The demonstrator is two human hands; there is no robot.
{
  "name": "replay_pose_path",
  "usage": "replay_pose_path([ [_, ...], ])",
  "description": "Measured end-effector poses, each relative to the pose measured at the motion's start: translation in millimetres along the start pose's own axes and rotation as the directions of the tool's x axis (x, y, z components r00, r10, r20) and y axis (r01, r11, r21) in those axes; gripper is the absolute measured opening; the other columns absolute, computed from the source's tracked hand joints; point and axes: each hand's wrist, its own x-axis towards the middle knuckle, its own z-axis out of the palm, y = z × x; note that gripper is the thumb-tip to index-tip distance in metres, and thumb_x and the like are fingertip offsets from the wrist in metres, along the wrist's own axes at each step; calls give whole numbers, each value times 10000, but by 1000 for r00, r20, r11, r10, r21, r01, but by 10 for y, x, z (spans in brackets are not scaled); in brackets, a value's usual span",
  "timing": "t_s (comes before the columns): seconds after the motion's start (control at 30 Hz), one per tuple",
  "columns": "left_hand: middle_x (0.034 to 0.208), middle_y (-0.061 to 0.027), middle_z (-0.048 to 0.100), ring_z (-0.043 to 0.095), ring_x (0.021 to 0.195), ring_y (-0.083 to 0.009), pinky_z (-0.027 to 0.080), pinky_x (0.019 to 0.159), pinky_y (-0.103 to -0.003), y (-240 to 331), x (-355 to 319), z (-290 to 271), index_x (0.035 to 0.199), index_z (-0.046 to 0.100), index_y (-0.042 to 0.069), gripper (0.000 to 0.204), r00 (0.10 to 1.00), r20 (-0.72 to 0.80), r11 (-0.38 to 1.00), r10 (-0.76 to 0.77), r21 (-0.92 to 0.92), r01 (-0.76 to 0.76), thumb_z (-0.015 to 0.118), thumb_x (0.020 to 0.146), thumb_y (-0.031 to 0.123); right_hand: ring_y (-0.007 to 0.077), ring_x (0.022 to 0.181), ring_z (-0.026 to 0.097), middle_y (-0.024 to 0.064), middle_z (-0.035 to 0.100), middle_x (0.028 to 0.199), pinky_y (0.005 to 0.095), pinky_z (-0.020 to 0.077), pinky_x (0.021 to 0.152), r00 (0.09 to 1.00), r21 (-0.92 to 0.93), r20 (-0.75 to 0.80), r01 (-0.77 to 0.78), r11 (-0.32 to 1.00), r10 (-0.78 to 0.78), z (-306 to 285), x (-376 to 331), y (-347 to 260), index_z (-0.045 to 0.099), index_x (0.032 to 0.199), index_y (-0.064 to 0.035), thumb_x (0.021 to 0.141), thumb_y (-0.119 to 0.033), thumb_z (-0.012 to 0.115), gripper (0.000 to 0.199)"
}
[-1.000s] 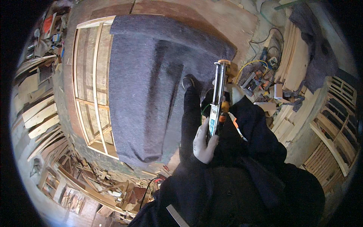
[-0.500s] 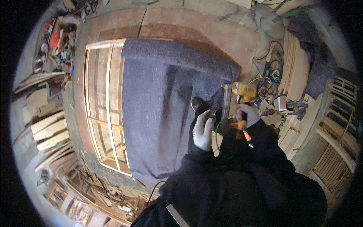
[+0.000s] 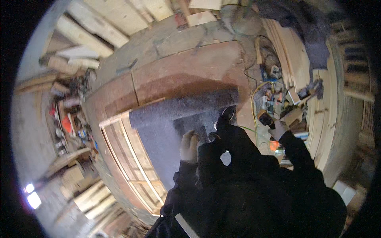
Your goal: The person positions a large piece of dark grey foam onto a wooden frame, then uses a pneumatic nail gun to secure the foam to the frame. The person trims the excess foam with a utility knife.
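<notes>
My right hand [image 3: 280, 129], in a pale glove, grips a yellow-and-black nail gun [image 3: 265, 118] off to the right, beyond the cloth. Much of the tool is hidden by its turned angle. My left hand [image 3: 189, 147], gloved too, hovers over the dark blue-grey cloth [image 3: 154, 139]; its fingers are loosely bent and apart, with nothing visible in them. That cloth is spread across part of a light wooden frame [image 3: 129, 137], whose bare slats show at the left. My dark-clad legs and shoes cover the cloth's near right part.
Reddish boards [image 3: 186, 71] lie under the frame. A yellow hose [image 3: 254, 103] runs near the gun, beside scattered tools and wood offcuts [image 3: 291, 117]. Long planks [image 3: 317, 115] stand at the right, with more timber [image 3: 91, 27] at the far left. A bright lamp [image 3: 33, 199] glows at the left.
My right hand has swung the nail gun right, away from the cloth, and turned it. My left hand has moved left. The view has turned, showing more timber at the far side.
</notes>
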Motion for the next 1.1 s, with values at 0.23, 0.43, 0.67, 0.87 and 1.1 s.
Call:
replay_pose_path([
  [0.23,1138,-86,687,646,1015,-165,521,935,-312,1099,903,1269,1325,600,-33,345,933,357,983,40,152,-100,574,1060,187,386,958,709,196,731,1010,485,577,847,999,-286,31,-26,958,36,-681,-218,647,560,1436,-192,883,-424,693,614],
  [0.43,1072,-42,667,606,976,-137,475,896,-269,1670,1339,2646,1241,649,-27,284,751,657,982,-72,178,-62,572,1019,133,421,1102,665,227,708,1163,428,543,965,912,432,-322,-99,897,256,-419,-229,958,629,1374,-157,852,-382,759,583],
  [0.67,979,3,650,593,867,-114,489,765,-272,1379,2046,3639,1097,684,23,191,418,856,932,-306,359,-52,642,1014,190,380,937,699,170,721,952,492,550,844,783,701,-391,-87,708,484,-605,-176,695,655,1243,-139,818,-358,736,485],
  [0.87,1038,-73,733,681,864,-189,556,766,-334,813,3409,3897,1191,674,11,302,-109,989,603,-99,-28,-797,594,1031,255,355,903,730,190,739,949,455,568,795,478,917,-172,-243,318,861,-1390,-269,-8,701,1160,-98,767,-260,765,431],
  [1.1,877,-147,693,661,707,-227,519,581,-324,1464,4792,4442,1169,619,-23,273,324,572,515,-754,820,-251,609,998,189,292,886,748,178,743,923,410,574,797,164,999,-15,50,7,986,-1095,113,-565,719,1126,-51,791,-175,777,362],
])
